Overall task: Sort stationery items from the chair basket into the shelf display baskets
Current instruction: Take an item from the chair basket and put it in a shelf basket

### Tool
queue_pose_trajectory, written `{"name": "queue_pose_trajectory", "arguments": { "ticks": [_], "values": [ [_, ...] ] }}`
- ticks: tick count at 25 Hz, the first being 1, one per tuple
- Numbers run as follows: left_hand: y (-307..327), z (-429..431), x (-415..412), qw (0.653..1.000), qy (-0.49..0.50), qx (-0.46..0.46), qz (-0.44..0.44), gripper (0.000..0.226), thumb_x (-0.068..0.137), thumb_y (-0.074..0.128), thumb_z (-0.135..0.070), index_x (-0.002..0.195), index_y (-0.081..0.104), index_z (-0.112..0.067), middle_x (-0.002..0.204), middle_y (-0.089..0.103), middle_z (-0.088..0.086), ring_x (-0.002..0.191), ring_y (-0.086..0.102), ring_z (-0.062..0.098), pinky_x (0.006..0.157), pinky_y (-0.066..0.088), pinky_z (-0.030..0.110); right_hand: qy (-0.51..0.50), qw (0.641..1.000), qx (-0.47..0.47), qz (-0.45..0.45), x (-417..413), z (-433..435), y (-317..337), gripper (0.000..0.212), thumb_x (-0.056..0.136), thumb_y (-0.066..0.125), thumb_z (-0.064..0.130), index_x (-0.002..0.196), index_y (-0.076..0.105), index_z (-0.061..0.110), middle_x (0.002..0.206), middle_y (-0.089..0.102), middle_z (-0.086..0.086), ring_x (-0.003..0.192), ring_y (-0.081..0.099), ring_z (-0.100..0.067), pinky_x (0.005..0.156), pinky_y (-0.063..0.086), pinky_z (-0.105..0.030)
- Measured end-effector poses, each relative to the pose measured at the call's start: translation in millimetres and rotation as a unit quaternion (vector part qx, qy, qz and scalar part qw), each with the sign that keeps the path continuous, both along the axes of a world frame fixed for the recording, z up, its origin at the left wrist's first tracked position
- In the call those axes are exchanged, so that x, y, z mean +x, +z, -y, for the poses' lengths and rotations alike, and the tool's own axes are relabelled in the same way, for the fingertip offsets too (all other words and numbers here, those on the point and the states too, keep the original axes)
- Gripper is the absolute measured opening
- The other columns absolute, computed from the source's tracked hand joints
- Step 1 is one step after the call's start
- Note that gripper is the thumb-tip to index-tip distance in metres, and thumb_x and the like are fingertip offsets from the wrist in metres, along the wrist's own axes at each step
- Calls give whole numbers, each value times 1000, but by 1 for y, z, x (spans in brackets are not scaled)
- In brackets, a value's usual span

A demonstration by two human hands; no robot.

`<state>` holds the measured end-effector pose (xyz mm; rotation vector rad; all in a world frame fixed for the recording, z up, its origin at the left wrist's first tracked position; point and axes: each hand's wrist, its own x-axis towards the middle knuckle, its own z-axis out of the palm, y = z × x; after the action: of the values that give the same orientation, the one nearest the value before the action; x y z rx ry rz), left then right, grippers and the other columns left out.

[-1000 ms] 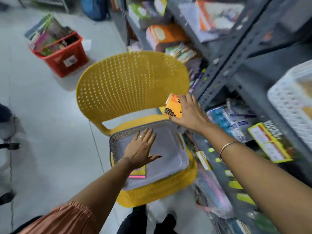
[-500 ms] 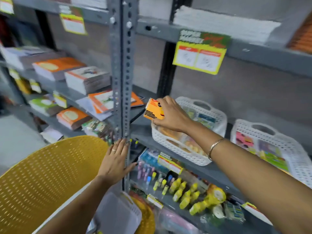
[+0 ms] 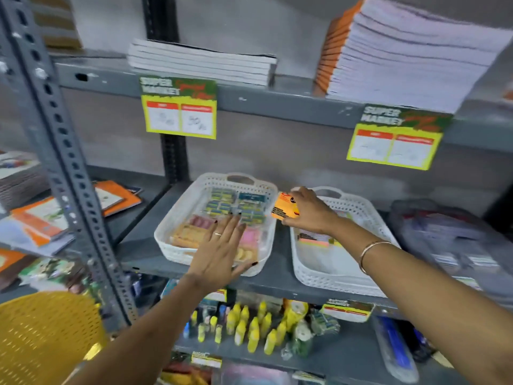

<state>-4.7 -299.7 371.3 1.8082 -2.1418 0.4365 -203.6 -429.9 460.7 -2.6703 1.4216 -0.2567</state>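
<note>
The right hand (image 3: 308,211), fingers grasping an orange pack (image 3: 283,208), has swung from the chair to between two shelf baskets (image 3: 177,248), while the left hand (image 3: 219,250) hovers, fingers released.

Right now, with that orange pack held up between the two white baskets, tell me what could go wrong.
1. The right hand holds the orange pack over the gap between the left basket and the right basket; released there, it could land on the bare shelf.
2. The left basket's front edge sits near the shelf lip, with the left hand spread over it; a push could tip it toward the yellow bottles below.
</note>
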Motion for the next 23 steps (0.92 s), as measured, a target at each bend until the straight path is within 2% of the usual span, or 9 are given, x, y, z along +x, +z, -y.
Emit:
{"name": "queue_pose_trajectory", "arguments": {
  "ticks": [2,5,8,12,16,20,23],
  "values": [
    [4,15,-32,999,-32,1,3,80,83,31,-64,126,52,1,136,47,20,124,44,34,102,30,47,-34,999,19,-18,-29,4,-10,73,74,66,43,131,36,8,131,39,-17,124,38,-32,102,39,-41],
    [4,31,-75,996,-84,18,-7,79,84,30,-66,127,51,-3,137,46,18,127,40,32,101,34,49,-60,996,52,-49,-60,4,-28,79,75,65,45,136,30,11,138,34,-16,130,33,-31,105,35,-39],
    [1,44,-106,994,-94,63,-5,86,82,18,-70,134,41,-6,144,37,16,134,28,31,106,25,47,-67,990,99,-71,-80,1,-46,82,77,65,39,141,23,10,149,22,-17,138,22,-31,108,31,-38],
    [-9,56,-114,992,-76,100,30,98,73,-2,-74,143,23,-11,154,17,11,140,9,26,110,11,43,-72,982,149,-94,-96,1,-65,83,77,67,37,141,23,9,148,23,-17,139,19,-31,109,33,-40],
    [-11,56,-114,990,-75,107,54,100,71,-13,-72,144,22,-14,155,12,9,141,3,23,111,9,42,-61,978,174,-96,-101,3,-78,82,76,68,38,140,24,12,142,29,-15,134,28,-31,107,36,-40],
    [-10,55,-115,989,-76,113,56,95,74,-12,-71,145,20,-15,156,10,8,141,1,22,112,8,42,-39,977,181,-103,-94,7,-88,76,77,68,34,138,29,11,134,35,-13,128,35,-29,104,38,-39],
    [-11,55,-115,989,-75,115,54,96,74,-12,-72,144,22,-15,155,12,8,141,3,22,111,9,41,-10,976,185,-113,-85,9,-91,74,79,68,35,139,30,12,136,36,-14,128,36,-30,107,36,-42]
  ]
}}
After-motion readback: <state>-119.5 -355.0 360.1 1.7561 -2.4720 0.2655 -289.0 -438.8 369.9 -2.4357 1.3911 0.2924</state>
